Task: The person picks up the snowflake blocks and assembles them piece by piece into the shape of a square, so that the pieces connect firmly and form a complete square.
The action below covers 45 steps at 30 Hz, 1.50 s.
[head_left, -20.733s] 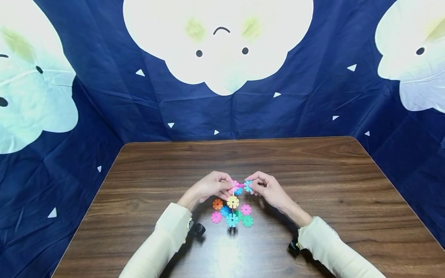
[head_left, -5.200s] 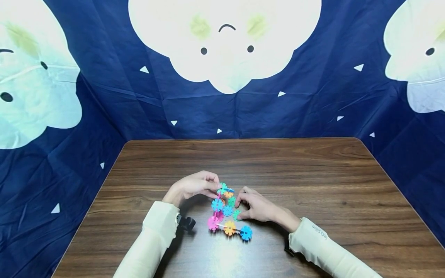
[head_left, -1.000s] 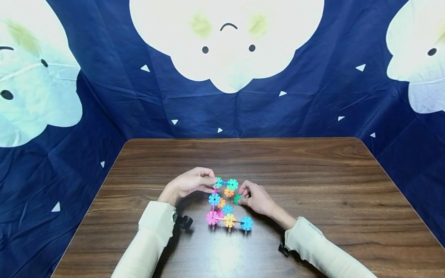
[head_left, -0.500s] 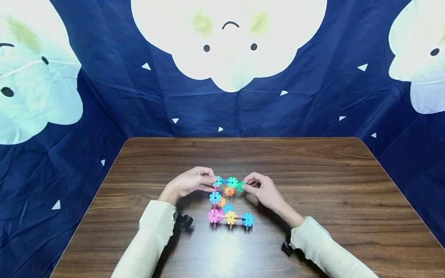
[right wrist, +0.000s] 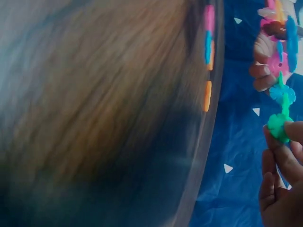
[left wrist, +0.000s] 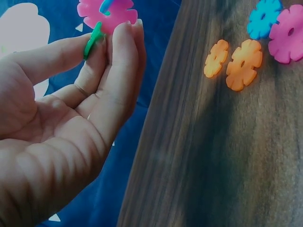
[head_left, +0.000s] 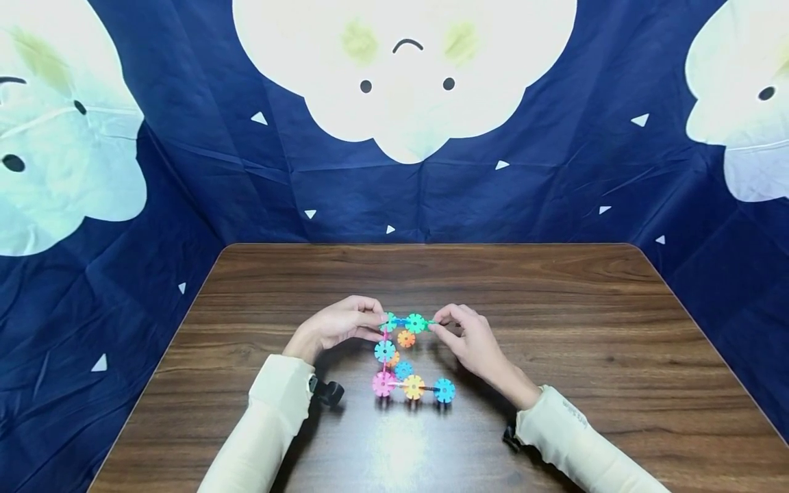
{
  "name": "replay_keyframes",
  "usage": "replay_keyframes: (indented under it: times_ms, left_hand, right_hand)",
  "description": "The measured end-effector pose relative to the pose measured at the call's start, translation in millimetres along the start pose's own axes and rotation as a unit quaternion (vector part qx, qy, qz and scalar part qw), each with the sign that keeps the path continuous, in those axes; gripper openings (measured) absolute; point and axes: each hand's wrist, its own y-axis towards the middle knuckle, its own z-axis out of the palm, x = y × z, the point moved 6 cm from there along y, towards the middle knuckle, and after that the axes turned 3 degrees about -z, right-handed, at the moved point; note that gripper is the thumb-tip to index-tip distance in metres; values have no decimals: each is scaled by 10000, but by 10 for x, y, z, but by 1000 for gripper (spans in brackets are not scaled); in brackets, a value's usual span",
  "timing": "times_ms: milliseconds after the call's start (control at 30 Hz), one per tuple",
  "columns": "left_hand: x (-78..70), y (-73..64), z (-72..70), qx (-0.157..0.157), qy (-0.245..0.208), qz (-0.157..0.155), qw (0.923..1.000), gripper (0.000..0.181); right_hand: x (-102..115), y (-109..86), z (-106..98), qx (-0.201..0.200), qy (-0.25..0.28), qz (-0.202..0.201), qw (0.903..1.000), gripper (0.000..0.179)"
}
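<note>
A chain of notched interlocking discs hangs between my hands in the head view. Its parts include a turquoise-green disc [head_left: 416,323], a light-blue disc [head_left: 385,351], a pink disc [head_left: 383,383], a yellow disc [head_left: 414,387] and a blue disc [head_left: 444,391]. My left hand [head_left: 342,322] pinches a green disc [left wrist: 93,41] at the upper left corner, thumb against fingers. At the right end of the top row, my right hand [head_left: 471,339] pinches another green disc [right wrist: 277,128], edge-on in the head view and against the row. Whether its slots interlock fully cannot be told.
Below the chain, loose discs lie on the wooden table [head_left: 555,287]: an orange disc [head_left: 406,339], a second orange disc [left wrist: 244,65], a blue disc [left wrist: 263,19] and a pink disc [left wrist: 288,34]. A dark blue cloth [head_left: 419,198] hangs behind the table.
My right hand has picked up a green disc from the table, raised it to the top row's right end and turned it edge-on. My left hand keeps its grip nearly still.
</note>
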Motion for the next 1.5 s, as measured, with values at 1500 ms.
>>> replay_keyframes:
  times_ms: [1500]
  left_hand:
    - [-34, 37, 70, -309, 426, 4, 9986, 12]
  right_hand:
    - [-1, -59, -7, -422, -114, -734, 9963, 5]
